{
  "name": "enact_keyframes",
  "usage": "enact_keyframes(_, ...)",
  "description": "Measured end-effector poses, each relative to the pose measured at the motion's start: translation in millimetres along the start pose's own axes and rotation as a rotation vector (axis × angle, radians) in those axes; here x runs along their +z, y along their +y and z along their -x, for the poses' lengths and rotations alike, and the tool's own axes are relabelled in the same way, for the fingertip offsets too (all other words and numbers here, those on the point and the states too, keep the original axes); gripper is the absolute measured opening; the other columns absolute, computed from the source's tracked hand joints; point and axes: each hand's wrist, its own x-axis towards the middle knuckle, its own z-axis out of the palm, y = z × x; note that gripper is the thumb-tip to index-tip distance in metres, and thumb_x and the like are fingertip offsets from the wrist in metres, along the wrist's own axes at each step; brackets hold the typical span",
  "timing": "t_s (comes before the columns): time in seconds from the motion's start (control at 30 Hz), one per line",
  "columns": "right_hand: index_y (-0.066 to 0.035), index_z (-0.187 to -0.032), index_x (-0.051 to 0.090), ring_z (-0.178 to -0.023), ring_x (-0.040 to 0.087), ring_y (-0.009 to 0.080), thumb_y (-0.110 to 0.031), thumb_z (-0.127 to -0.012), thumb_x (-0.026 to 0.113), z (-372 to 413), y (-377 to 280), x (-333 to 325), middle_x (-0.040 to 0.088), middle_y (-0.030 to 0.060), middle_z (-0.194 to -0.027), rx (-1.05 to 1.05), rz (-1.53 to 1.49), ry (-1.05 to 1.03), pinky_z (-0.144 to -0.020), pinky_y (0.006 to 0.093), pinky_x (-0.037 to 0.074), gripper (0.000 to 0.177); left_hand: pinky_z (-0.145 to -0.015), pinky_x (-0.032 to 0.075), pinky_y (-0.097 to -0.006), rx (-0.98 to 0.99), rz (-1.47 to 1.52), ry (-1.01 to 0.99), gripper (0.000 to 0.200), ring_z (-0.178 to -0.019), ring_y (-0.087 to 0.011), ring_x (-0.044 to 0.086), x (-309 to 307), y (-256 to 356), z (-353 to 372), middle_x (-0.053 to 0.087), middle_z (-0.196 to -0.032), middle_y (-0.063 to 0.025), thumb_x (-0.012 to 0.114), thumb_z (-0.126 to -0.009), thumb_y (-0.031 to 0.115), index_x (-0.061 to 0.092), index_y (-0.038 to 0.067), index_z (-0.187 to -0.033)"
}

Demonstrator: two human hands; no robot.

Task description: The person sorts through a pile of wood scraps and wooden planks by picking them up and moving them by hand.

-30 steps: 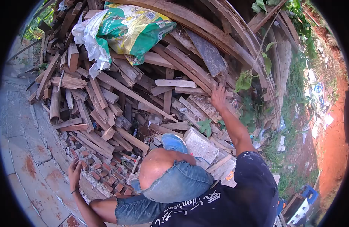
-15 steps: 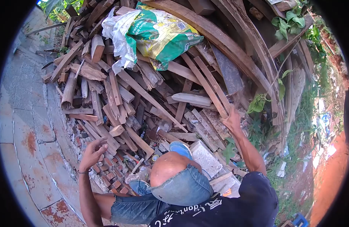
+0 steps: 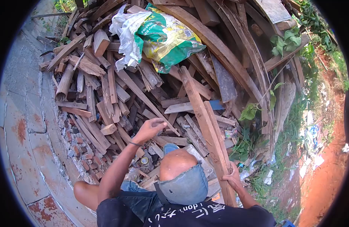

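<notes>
My right hand (image 3: 232, 176) is wrapped round the near part of a long wooden plank (image 3: 200, 108), with a narrower strip of wood (image 3: 216, 126) lying along its right side. The plank slants from the pile's middle back past my bent knee (image 3: 178, 166), its far end raised toward the printed sack. Nothing is in my left hand (image 3: 151, 129), which hangs open over the pile with its fingers stretched to the right, left of the plank. Beneath it are a long thin batten (image 3: 144, 96) and short offcuts. My knee hides part of the ground.
A green, yellow and white sack (image 3: 167, 41) lies on top of the wood pile. Large curved beams (image 3: 219, 45) arch along the right, beside leafy plants (image 3: 250, 111). Broken bricks (image 3: 89, 160) border the paving (image 3: 21, 143) at left. Red soil (image 3: 322, 181) and litter lie far right.
My right hand has pulled the plank and strip back toward my body, turning them more lengthwise. My left hand has moved up and right, from above the bricks to over the pile.
</notes>
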Motion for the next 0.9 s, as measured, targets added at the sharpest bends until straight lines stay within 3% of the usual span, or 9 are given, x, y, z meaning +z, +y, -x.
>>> enact_keyframes(0.17, 0.0, -0.126, 0.047, -0.103, 0.059, 0.0221, -0.007, -0.049, 0.076, 23, 14, 17, 0.059, 0.0096, -0.11, -0.098, 0.259, 0.046, -0.095, 0.0328, 0.046, 0.082, -0.091, 0.05, -0.0386, -0.184, 0.432, -0.236, 0.101, -0.107, -0.0254, 0.061, 102, -32, -21, 0.056, -0.123, -0.0214, 0.076, -0.08, 0.047, 0.021, -0.004, -0.148)
enact_keyframes(0.23, 0.0, -0.126, 0.047, -0.103, 0.059, 0.0221, -0.008, -0.049, 0.078, 29, -10, 35, 0.059, 0.0108, -0.111, -0.094, 0.318, 0.046, -0.094, 0.0334, 0.046, 0.083, -0.088, 0.052, -0.0367, -0.161, 0.495, -0.155, 0.105, -0.108, -0.027, 0.062, 128, -30, -12, 0.057, -0.123, -0.0248, 0.083, -0.072, 0.047, 0.029, -0.008, -0.143)
enact_keyframes(0.43, 0.004, -0.129, 0.043, -0.096, 0.063, 0.0265, -0.016, -0.053, 0.08, 57, 6, 40, 0.061, 0.0188, -0.111, -0.141, 0.389, 0.193, -0.086, 0.0374, 0.05, 0.087, -0.082, 0.054, -0.0354, -0.139, 0.766, -0.328, 0.066, -0.094, -0.0219, 0.066, 150, -45, -13, 0.065, -0.114, -0.0149, 0.078, -0.082, 0.026, 0.048, -0.006, -0.131)
enact_keyframes(0.5, 0.004, -0.13, 0.041, -0.101, 0.061, 0.0272, -0.02, -0.054, 0.082, 63, 14, 28, 0.06, 0.0193, -0.113, -0.179, 0.497, 0.188, -0.089, 0.0377, 0.049, 0.089, -0.076, 0.054, -0.0372, -0.091, 0.766, -0.295, 0.041, -0.087, -0.0243, 0.067, 138, 11, 32, 0.069, -0.107, -0.0138, 0.07, -0.087, 0.026, 0.06, 0.001, -0.119)
enact_keyframes(0.57, 0.004, -0.134, 0.038, -0.109, 0.059, 0.0285, -0.028, -0.057, 0.086, 66, 20, 8, 0.057, 0.0204, -0.119, -0.235, 0.718, 0.164, -0.094, 0.0385, 0.047, 0.096, -0.08, 0.052, -0.0382, -0.275, 0.134, -0.185, 0.076, -0.095, -0.0263, 0.066, 138, 21, 40, 0.068, -0.102, -0.0162, 0.076, -0.079, 0.05, 0.055, -0.007, -0.124)
enact_keyframes(0.63, 0.002, -0.136, 0.037, -0.109, 0.057, 0.0285, -0.036, -0.061, 0.087, 59, 17, 6, 0.055, 0.0191, -0.121, -0.254, 0.673, 0.159, -0.095, 0.0392, 0.046, 0.097, -0.08, 0.051, -0.0377, -0.298, -0.195, -0.073, 0.075, -0.096, -0.0274, 0.065, 152, -5, 41, 0.067, -0.101, -0.0176, 0.073, -0.079, 0.053, 0.058, -0.008, -0.121)
enact_keyframes(0.73, 0.0, -0.13, 0.045, -0.106, 0.058, 0.0266, -0.042, -0.068, 0.083, 30, -21, 14, 0.057, 0.0155, -0.114, -0.182, 0.255, 0.206, -0.093, 0.0381, 0.046, 0.084, -0.073, 0.053, -0.0395, 0.517, -0.16, 0.019, 0.034, -0.083, -0.0291, 0.067, 160, -35, 46, 0.069, -0.106, -0.0161, 0.065, -0.091, 0.034, 0.068, 0.004, -0.106)
enact_keyframes(0.8, 0.0, -0.115, 0.055, -0.095, 0.057, 0.0201, -0.04, -0.078, 0.076, -10, -14, 5, 0.059, 0.0089, -0.101, -0.226, 0.296, 0.019, -0.086, 0.0343, 0.047, 0.059, -0.076, 0.055, -0.035, 0.097, 0.607, 0.179, 0.044, -0.086, -0.0212, 0.067, 136, 9, 66, 0.069, -0.102, -0.0128, 0.076, -0.082, 0.029, 0.064, -0.002, -0.111)
enact_keyframes(0.9, 0.0, -0.1, 0.061, -0.085, 0.054, 0.0141, -0.04, -0.082, 0.072, -79, -35, 5, 0.059, 0.0034, -0.091, -0.164, 0.333, -0.151, -0.077, 0.0306, 0.045, 0.045, -0.078, 0.056, -0.0322, 0.427, 0.566, 0.311, 0.055, -0.092, -0.0184, 0.065, 100, 6, 48, 0.067, -0.101, -0.0114, 0.083, -0.075, 0.023, 0.059, -0.006, -0.115)
